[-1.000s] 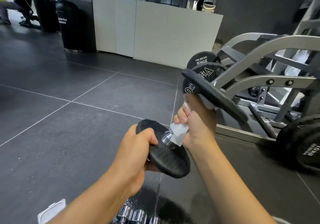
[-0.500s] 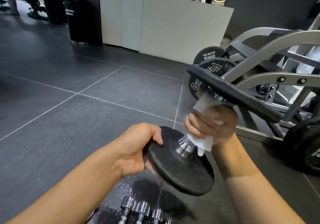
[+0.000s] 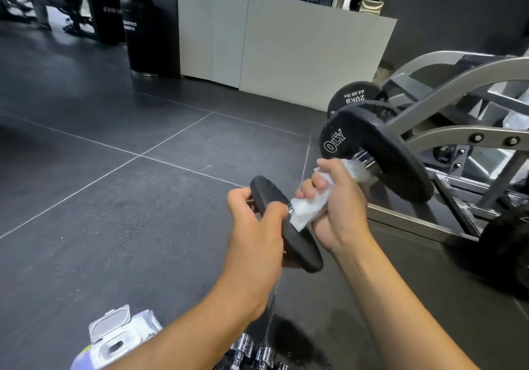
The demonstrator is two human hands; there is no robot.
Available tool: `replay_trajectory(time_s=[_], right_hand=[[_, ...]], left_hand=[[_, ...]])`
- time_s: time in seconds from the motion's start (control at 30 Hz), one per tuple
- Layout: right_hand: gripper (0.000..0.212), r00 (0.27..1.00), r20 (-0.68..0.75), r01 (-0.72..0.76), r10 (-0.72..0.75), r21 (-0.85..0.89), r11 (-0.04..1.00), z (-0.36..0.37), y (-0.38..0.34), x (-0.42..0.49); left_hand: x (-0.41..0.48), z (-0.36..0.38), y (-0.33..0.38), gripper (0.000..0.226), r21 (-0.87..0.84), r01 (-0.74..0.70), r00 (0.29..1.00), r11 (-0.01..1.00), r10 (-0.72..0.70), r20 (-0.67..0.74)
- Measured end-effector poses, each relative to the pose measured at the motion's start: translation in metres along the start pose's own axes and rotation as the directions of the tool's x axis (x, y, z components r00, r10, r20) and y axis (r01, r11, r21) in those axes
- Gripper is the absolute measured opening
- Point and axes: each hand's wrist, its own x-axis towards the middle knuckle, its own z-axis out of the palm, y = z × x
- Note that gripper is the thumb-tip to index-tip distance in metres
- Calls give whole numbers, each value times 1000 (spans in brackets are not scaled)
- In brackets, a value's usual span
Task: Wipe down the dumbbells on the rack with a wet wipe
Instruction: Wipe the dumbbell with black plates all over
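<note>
two jobs: left hand [image 3: 254, 226] grips the black plate-ended dumbbell [image 3: 383, 155] steady, right hand [image 3: 340, 203] curls a white wet wipe [image 3: 307, 209] round its middle.

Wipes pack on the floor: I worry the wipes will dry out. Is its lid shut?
No, the wipes pack lies with its white flip lid standing open.

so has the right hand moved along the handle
Yes: the right hand slid down the handle toward the near plate, baring chrome by the far plate.
</note>
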Motion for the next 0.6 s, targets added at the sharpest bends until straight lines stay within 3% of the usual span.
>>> replay_trajectory(time_s=[0.1,0.2,0.27,0.33,0.4,0.47,0.6], right_hand=[[31,994,-34,-101,108,152,983,-2,10,-2],[35,986,-73,-111,147,364,925,-2,9,-6],[38,982,-68,-129,175,434,891,-5,4,-11],[41,980,-29,-165,198,439,883,-9,-1,-17],[40,981,24,-181,190,436,881,-7,-4,-22],[38,986,52,-167,161,421,892,-4,-4,-24],[39,996,48,-82,69,363,928,1,-1,-27]], left_hand=[[-14,0,-21,46,97,-244,964,965,230,136],[-17,-2,-20,41,164,-288,954,944,268,134],[-3,-6,-7,45,60,-110,994,992,108,30],[20,-12,8,59,-39,181,983,983,-182,-21],[31,-17,18,84,19,420,905,907,-420,69],[32,-22,19,102,60,563,802,824,-563,201],[27,-20,14,90,-91,717,647,692,-610,457]])
